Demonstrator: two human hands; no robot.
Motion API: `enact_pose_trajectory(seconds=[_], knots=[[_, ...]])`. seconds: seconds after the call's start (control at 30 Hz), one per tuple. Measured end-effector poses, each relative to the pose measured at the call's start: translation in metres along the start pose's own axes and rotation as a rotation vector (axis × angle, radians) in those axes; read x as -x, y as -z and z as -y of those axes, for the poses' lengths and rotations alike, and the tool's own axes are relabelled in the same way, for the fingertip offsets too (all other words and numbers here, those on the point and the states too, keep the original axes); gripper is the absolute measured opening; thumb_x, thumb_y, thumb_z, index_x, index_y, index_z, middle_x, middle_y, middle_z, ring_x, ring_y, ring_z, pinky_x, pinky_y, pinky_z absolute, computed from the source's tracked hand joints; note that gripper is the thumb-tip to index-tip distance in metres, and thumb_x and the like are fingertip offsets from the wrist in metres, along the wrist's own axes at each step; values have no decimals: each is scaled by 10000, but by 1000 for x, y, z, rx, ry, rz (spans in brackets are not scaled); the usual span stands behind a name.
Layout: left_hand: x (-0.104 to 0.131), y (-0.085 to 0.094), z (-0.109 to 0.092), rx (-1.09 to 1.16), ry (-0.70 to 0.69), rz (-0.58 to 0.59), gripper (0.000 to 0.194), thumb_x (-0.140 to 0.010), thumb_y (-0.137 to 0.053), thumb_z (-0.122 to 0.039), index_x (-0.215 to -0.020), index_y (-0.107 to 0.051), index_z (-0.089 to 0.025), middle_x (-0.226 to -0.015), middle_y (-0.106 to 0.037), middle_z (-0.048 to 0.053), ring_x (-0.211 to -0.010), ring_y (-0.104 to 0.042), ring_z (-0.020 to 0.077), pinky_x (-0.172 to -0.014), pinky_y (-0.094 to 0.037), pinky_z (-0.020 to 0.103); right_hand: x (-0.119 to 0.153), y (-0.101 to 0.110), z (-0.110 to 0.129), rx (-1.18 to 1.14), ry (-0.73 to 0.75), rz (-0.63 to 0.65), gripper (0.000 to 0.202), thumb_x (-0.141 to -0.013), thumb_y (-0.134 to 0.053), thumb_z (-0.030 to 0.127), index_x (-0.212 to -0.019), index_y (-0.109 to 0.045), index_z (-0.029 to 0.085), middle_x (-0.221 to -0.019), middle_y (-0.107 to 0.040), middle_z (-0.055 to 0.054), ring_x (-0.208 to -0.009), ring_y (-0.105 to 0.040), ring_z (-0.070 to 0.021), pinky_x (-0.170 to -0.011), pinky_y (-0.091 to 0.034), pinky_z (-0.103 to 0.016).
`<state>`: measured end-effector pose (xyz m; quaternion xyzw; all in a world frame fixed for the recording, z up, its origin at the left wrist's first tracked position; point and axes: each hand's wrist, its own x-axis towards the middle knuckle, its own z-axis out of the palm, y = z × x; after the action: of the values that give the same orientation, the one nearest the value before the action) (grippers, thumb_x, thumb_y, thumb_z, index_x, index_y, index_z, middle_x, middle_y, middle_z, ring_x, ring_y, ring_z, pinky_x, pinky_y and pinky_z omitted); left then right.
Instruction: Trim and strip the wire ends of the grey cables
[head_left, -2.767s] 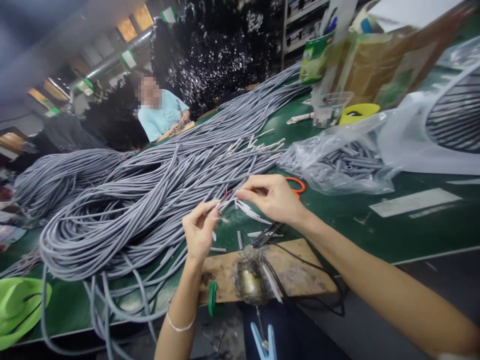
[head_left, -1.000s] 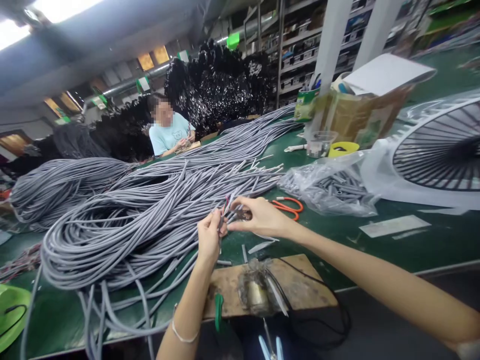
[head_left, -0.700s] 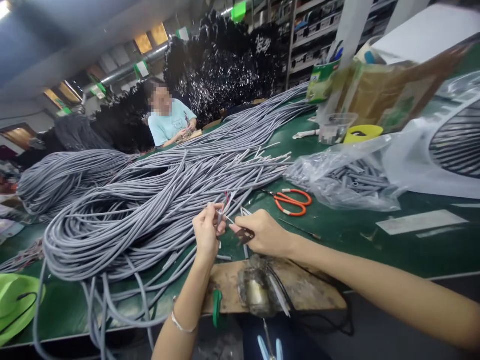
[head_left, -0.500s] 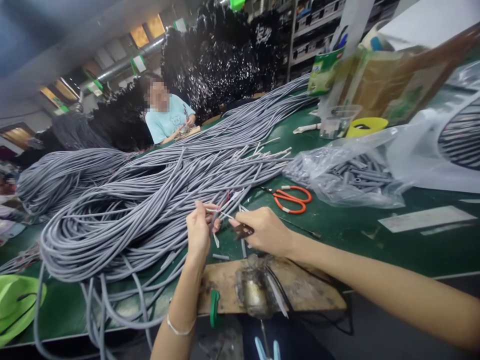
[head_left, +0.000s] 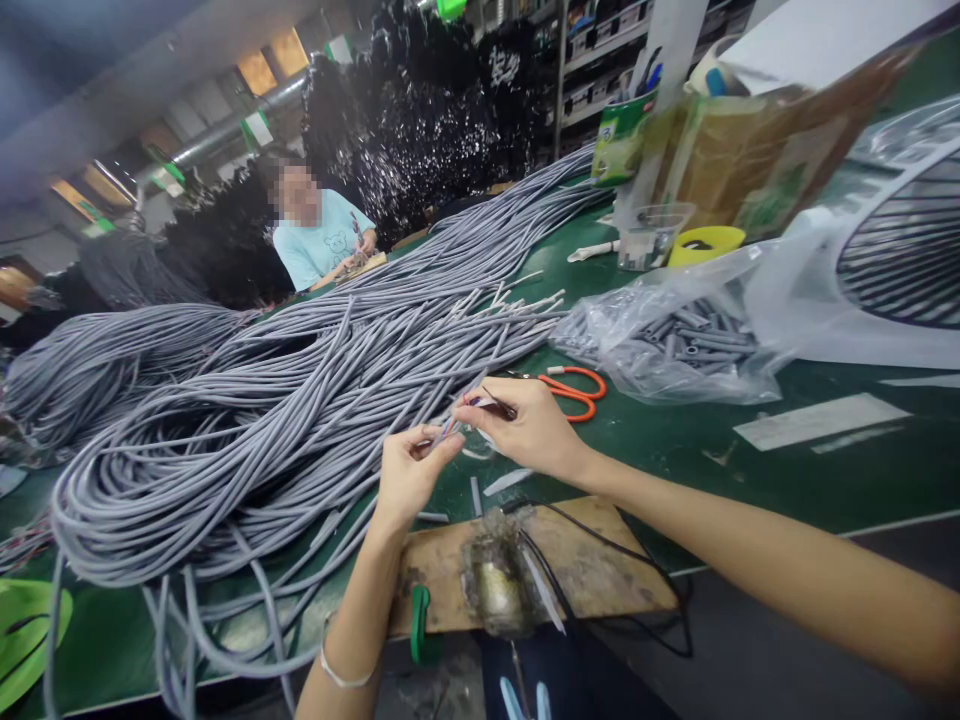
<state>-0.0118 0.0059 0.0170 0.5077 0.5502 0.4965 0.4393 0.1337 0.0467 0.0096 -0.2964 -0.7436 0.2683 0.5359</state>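
My left hand [head_left: 411, 472] is closed, pinching the end of a grey cable, with thin coloured wires [head_left: 450, 428] showing at its fingertips. Close by on the right, my right hand [head_left: 529, 425] is closed around a small dark metal tool [head_left: 501, 403]; its exact kind is hidden by the fingers. The right fingertips meet the wires. Below the hands lie a pale strip [head_left: 508, 481] and short grey tube pieces [head_left: 476, 496]. Scissors with orange handles [head_left: 581, 392] rest just beyond my right hand.
Bundles of grey cable [head_left: 247, 430] cover the left and middle of the green table [head_left: 645, 470]. A plastic bag of grey tubes [head_left: 675, 340] and a white fan [head_left: 892, 250] stand right. A wooden board [head_left: 592, 570] lies in front. Across sits a person [head_left: 322, 240].
My right hand has moved up and slightly right, now pulling in close at the wires' ends. My left hand has turned, its thumb pressed on the cable end. The view has shifted slightly.
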Motion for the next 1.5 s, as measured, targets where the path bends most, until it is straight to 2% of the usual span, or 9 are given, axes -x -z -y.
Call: enact_pose_trajectory(seconds=[0.3, 0.5, 0.63, 0.9, 0.97, 1.07, 1.17, 1.33, 1.5], knots=[[4, -7, 17, -265, 70, 290, 330, -582, -740, -330, -430, -525, -130, -428, -326, -63, -439, -267, 52, -454, -220, 216, 0, -1, -11, 209, 131, -50, 425, -863, -534, 333, -485, -456, 154, -469, -389, 39, -436, -316, -66, -460, -240, -217], [3, -2, 13, -209, -70, 3, 230, -657, -683, -343, -739, -673, -129, -586, -565, -11, -468, -414, 76, -459, -311, 201, -5, 6, -19, 390, 118, -57, 347, -860, -485, 239, -524, -440, 165, -510, -403, 25, -459, -349, -78, -492, -262, -220], [2, 2, 14, -279, -176, -193, 236, -701, -630, -352, -738, -685, -125, -634, -640, 35, -528, -531, 120, -532, -410, 226, -1, 9, -16, 414, 289, 5, 281, -856, -453, 187, -586, -523, 152, -537, -456, 9, -471, -382, -84, -481, -258, -222], [-1, 0, 16, -471, -193, -211, 286, -754, -524, -360, -626, -649, -136, -502, -520, -4, -468, -427, 107, -492, -339, 225, 25, -17, 9, 239, 707, 46, 262, -902, -426, 191, -690, -578, 167, -527, -498, 28, -453, -418, -78, -458, -267, -222], [-2, 1, 16, -395, -167, -190, 333, -777, -493, -387, -582, -597, -137, -465, -420, -28, -436, -342, 86, -448, -280, 216, 22, -13, 12, 237, 641, -20, 229, -904, -459, 265, -730, -574, 171, -546, -534, 31, -463, -452, -70, -483, -307, -207], [-2, 4, 16, -275, -140, -164, 349, -787, -491, -422, -592, -562, -141, -468, -326, -50, -421, -259, 68, -413, -201, 207, 9, 2, 6, 464, 291, -144, 367, -886, -446, 492, -826, -571, 152, -608, -598, 4, -495, -517, -96, -488, -314, -220], [-2, 6, 18, -200, -100, -148, 370, -792, -488, -461, -609, -548, -145, -471, -279, -62, -408, -212, 60, -402, -158, 205, 0, 12, -2, 748, 67, -108, 445, -934, -314, 490, -928, -571, 127, -763, -651, -56, -589, -579, -147, -485, -265, -248], [2, 4, 17, -332, -194, -189, 356, -803, -494, -421, -611, -581, -134, -469, -323, -49, -423, -246, 66, -420, -183, 211, 6, 1, -1, 844, 103, 108, 375, -946, -331, 405, -903, -604, 152, -811, -631, -52, -604, -570, -144, -497, -231, -258], [5, 1, 13, -472, -280, -220, 340, -814, -479, -357, -593, -600, -130, -476, -422, -30, -443, -309, 75, -451, -246, 210, 11, -5, 0, 834, 146, 109, 398, -951, -324, 401, -896, -626, 148, -757, -620, -46, -589, -556, -126, -497, -212, -257]])
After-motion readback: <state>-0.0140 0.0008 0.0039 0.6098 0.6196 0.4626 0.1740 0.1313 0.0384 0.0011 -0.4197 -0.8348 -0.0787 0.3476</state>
